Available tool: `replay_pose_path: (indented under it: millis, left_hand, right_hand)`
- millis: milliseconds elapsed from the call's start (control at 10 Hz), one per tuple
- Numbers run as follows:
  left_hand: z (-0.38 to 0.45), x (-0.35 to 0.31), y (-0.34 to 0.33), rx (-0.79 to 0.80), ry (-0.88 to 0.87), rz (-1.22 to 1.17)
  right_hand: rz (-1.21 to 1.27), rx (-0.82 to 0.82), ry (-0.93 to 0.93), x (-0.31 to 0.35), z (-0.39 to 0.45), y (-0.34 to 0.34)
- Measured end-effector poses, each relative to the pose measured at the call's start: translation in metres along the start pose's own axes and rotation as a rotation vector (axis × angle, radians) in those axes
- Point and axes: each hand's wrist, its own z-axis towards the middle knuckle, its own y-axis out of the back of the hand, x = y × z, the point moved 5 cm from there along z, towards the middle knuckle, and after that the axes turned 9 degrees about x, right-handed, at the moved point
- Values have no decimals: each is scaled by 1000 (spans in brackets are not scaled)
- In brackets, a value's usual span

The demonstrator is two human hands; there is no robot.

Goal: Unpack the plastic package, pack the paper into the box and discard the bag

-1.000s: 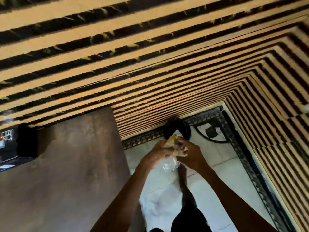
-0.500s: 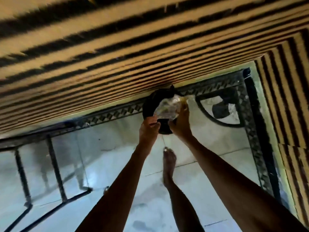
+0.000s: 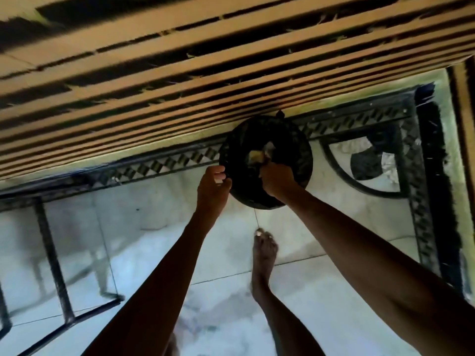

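The crumpled plastic bag (image 3: 259,156) sits inside the mouth of a round black bin (image 3: 295,140) standing on the pale tiled floor (image 3: 321,291) against a striped orange-and-black wall (image 3: 180,86). The right hand (image 3: 277,178) reaches into the bin, fingers clenched on the bag. The left hand (image 3: 213,186) pinches the bin's near rim with curled fingers. 1 bare foot (image 3: 264,253) stands just below the bin.

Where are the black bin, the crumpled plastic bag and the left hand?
black bin (image 3: 303,152): head view, on its right rim.
crumpled plastic bag (image 3: 258,155): head view, on its yellowish middle inside the bin.
left hand (image 3: 212,187): head view, on the back of the hand.
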Motion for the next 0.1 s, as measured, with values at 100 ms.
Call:
replay_pose_path:
  millis: [100]
  left_hand:
    - [-26, -18, 14, 80, -17, 35]
  right_hand:
    - [246, -129, 9, -2, -35, 35]
